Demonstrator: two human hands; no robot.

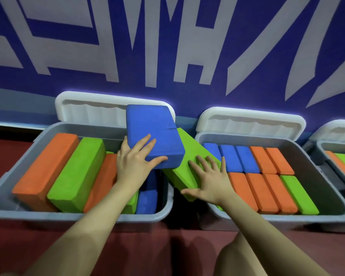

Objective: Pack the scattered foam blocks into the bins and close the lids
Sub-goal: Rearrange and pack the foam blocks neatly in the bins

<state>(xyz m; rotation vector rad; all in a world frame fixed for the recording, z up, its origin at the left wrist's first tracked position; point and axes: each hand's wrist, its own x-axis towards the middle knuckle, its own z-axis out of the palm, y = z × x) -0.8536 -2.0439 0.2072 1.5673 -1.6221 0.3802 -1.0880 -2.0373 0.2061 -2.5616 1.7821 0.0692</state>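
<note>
My left hand (135,160) grips the near end of a blue foam block (152,134), fingers on top and thumb along its front edge, holding it tilted over the right side of the left grey bin (0,204). My right hand (206,176) holds a green foam block (189,150), fingers spread on its top and thumb at its near end; the block lies slanted across the gap between the left bin and the middle grey bin (315,168). The blue block overlaps the green one. Both bins hold orange, green and blue blocks.
White lids (72,108) (253,122) stand open against the blue-and-white wall behind the bins. A third grey bin (327,148) with blocks and an open lid shows at the right edge. The bins sit on a dark red floor (167,246).
</note>
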